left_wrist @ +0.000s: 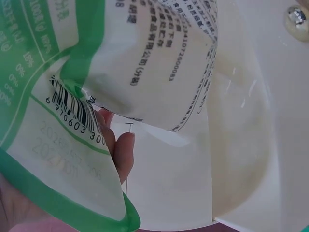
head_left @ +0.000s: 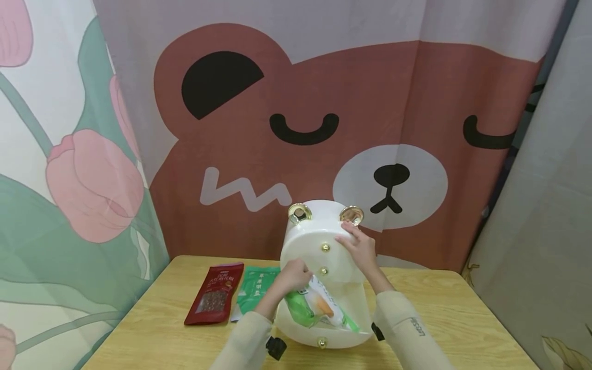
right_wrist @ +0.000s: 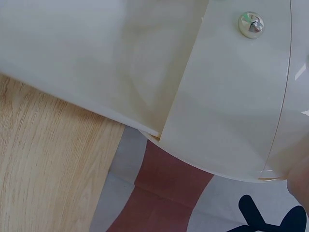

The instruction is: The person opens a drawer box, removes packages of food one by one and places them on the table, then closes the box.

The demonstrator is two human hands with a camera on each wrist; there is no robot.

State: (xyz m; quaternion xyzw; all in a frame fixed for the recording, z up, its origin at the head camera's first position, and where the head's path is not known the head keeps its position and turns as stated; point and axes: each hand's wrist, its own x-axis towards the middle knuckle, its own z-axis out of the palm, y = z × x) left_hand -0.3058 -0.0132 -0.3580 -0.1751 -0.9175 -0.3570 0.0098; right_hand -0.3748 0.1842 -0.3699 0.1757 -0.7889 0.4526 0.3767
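Observation:
A white storage box (head_left: 300, 241) with gold round ears and gold knobs stands on the table, its lowest compartment (head_left: 356, 303) tilted open at the front. My left hand (head_left: 294, 276) grips a green-and-white food bag (head_left: 319, 303) that lies partly inside this compartment. In the left wrist view, the crinkled bag (left_wrist: 159, 63) covers most of the left hand (left_wrist: 123, 150); only some fingers show past its edge. My right hand (head_left: 363, 251) rests on the box's upper right side, just below the right ear, fingers spread. The right wrist view shows only a sliver of that hand (right_wrist: 300, 181).
Left of the box, a dark red food pouch (head_left: 215, 294) and a green packet (head_left: 259, 285) lie on the wooden table (head_left: 430, 308). A bear-print curtain (head_left: 370, 103) hangs behind the table, and a tulip-print curtain (head_left: 97, 190) hangs at the left.

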